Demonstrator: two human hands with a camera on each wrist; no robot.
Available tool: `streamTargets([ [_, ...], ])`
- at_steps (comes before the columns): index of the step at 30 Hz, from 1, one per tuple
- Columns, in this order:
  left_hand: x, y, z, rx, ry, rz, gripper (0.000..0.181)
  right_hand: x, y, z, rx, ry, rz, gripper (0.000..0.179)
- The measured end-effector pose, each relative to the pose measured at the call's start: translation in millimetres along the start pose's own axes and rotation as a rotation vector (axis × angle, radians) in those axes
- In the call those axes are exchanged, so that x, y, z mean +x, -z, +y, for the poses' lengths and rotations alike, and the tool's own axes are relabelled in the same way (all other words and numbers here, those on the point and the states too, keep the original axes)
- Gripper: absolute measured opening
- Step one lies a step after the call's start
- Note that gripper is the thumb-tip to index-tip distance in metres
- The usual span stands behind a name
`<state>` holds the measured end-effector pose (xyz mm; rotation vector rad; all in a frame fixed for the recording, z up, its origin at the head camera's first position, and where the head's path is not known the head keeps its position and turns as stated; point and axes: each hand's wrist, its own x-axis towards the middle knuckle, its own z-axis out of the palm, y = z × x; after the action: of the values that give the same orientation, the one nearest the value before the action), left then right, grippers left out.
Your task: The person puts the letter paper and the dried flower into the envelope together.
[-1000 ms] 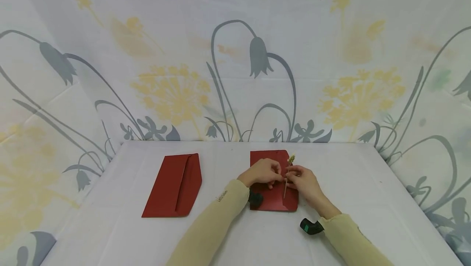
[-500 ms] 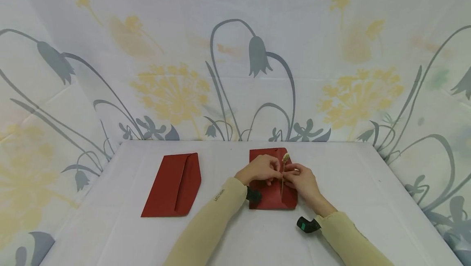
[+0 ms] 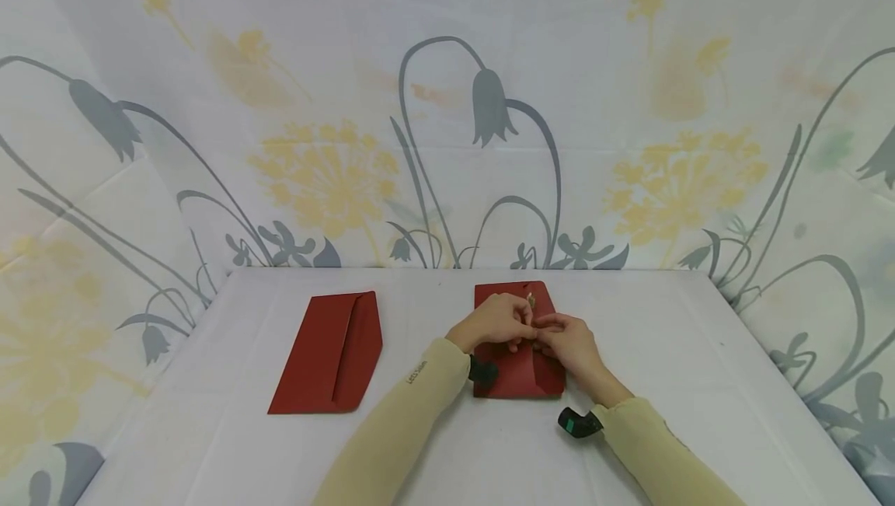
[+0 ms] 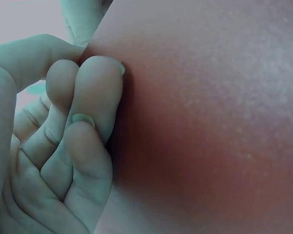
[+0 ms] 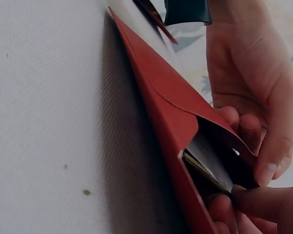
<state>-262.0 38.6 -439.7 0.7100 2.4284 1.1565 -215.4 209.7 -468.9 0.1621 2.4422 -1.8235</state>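
A red envelope lies on the white table with its opening toward the right. My left hand pinches the edge of its pocket between thumb and fingers and holds it up, so a gap shows in the right wrist view. From the right, my right hand grips a thin dried flower sprig at that gap. The sprig's pale head shows just beyond the fingertips, and its stem lies inside the opening. In the left wrist view, the left fingers rest against the blurred red paper.
A second red envelope lies to the left, its flap toward the right. The white tabletop meets a flower-printed cloth at the back. Dark wrist cameras sit below both hands.
The right hand has moved a little left with the flower sprig. Before, the sprig stood in view over the envelope's right part; now most of it is inside the pocket or hidden.
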Motion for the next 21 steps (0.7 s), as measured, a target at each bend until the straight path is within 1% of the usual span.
streamTargets([
  [4,-0.8,0.2,-0.4,-0.002,-0.007,0.005,0.019,1.3,-0.2,-0.3,-0.053,-0.003,-0.02,0.03],
  [6,-1.4,0.4,-0.3,-0.007,-0.009,0.008,0.02,1.4,0.3,-0.6,-0.071,-0.001,-0.045,0.031],
  [10,-2.7,1.1,0.7,-0.023,-0.01,0.009,0.019,1.2,2.5,-1.0,-0.072,-0.001,-0.101,0.031],
  [15,-3.2,0.7,-0.6,-0.034,-0.005,0.008,0.019,3.3,6.8,0.6,-0.088,0.019,-0.181,0.033],
  [18,-3.0,-0.2,-1.9,-0.039,-0.002,0.01,0.019,4.7,10.0,2.1,-0.063,0.016,-0.227,0.035],
  [21,-3.1,-0.7,-2.4,-0.039,-0.005,0.01,0.019,5.4,13.6,4.1,-0.011,-0.002,-0.279,0.038],
])
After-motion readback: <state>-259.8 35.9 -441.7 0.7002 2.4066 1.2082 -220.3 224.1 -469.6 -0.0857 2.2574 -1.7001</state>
